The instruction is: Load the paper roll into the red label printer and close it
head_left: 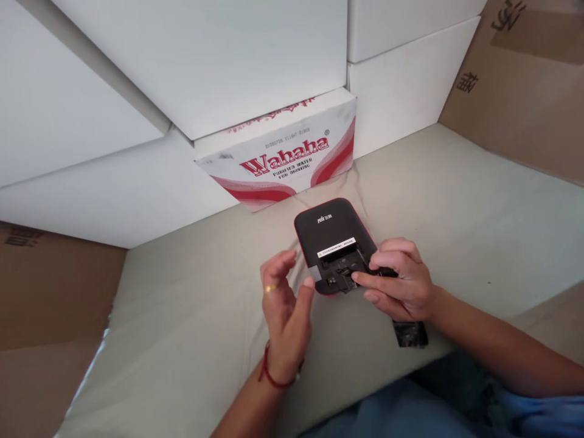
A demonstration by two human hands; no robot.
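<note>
A flat black device [322, 234] with a red rim and white lettering lies on the cloth-covered surface. Its near end has an open recess, with a white label strip [336, 247] along the upper edge. My right hand [401, 280] reaches in from the right, its index fingertip on the recess and the other fingers curled. Something dark shows between those fingers; its kind is unclear. Below that hand is a shiny black packet [410, 334], partly hidden. My left hand [287, 307] is open beside the device's left edge, the thumb at its near left corner, fingers apart.
Behind the device stands a white and red Wahaha water carton [285, 164]. Large white boxes [219, 55] are stacked around and above it. Brown cardboard [524, 85] walls the right side, and more cardboard [55, 304] bounds the left.
</note>
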